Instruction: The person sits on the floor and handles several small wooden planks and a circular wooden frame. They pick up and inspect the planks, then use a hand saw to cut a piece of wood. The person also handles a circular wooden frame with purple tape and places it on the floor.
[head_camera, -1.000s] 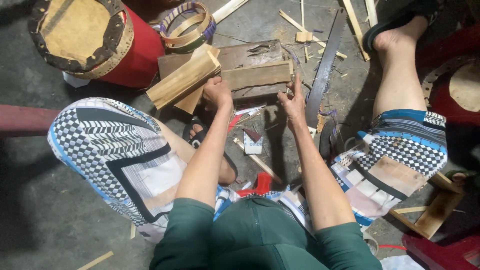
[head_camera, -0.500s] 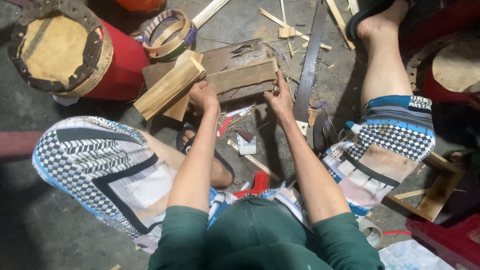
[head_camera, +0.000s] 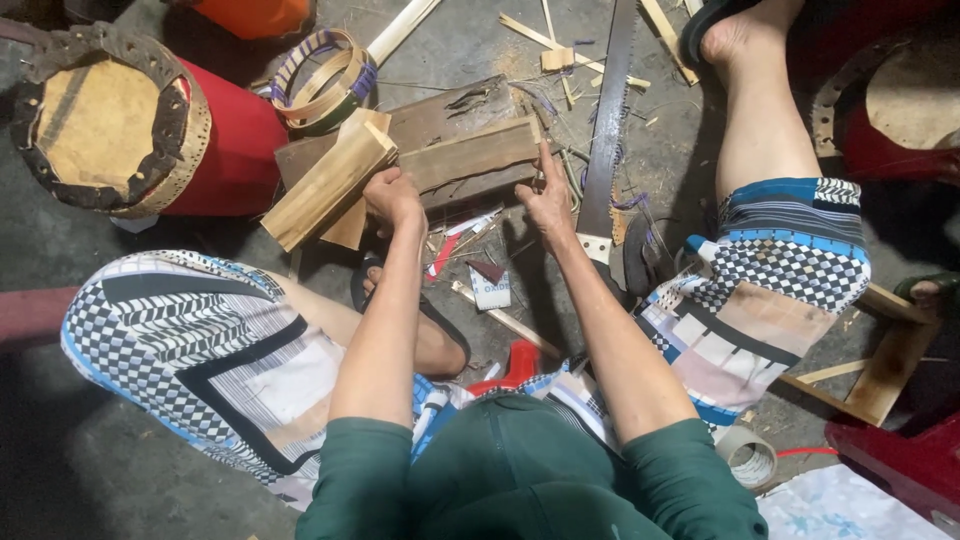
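Seated low over the concrete floor (head_camera: 120, 440), knees apart. Left hand (head_camera: 392, 196) has fingers clenched at the near-left end of the flat wood plank (head_camera: 470, 158); can't tell if they pinch something small or just press the edge. Right hand (head_camera: 548, 205) sits at the plank's right end, index finger pointing up along its edge, other fingers curled, touching the wood. Plank lies on a darker wood block (head_camera: 440, 115) straight ahead between my legs. A pale bamboo billet (head_camera: 325, 185) leans against the block's left side, just beside my left hand. Handsaw (head_camera: 610, 120) lies on the floor right of the plank, blade pointing away. Red drum (head_camera: 150, 125) on its side far left, coiled bamboo strips (head_camera: 325, 75) near it.
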